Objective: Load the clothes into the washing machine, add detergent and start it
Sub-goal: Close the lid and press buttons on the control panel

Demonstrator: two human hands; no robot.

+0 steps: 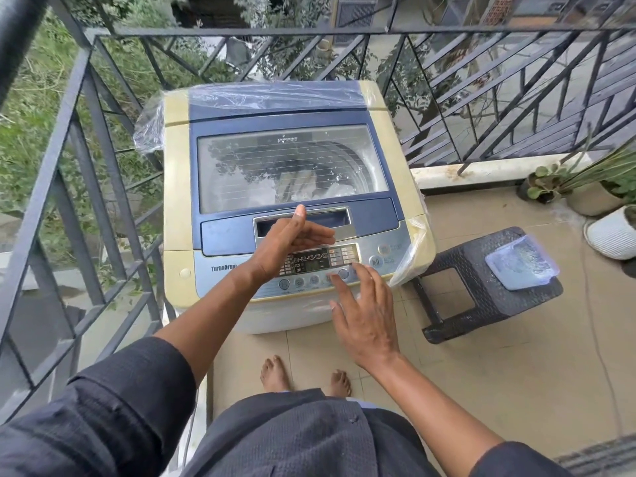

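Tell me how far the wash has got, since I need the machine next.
Done, it seems: the lid is closed and pale laundry shows through its window. In hand: both hands are open at the control panel, the right hand with fingertips by the lower buttons, the left hand above the display. Left: starting. Whether detergent went in cannot be seen.

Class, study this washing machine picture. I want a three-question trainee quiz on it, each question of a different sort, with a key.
1. True or false: the washing machine lid is closed.
2. The plastic tub sits on: A) the machine, B) the dark stool, C) the floor?
3. Fill in: the right hand hovers with fingers spread by the control ____.

Key: 1 true; 2 B; 3 panel. The left hand holds nothing.
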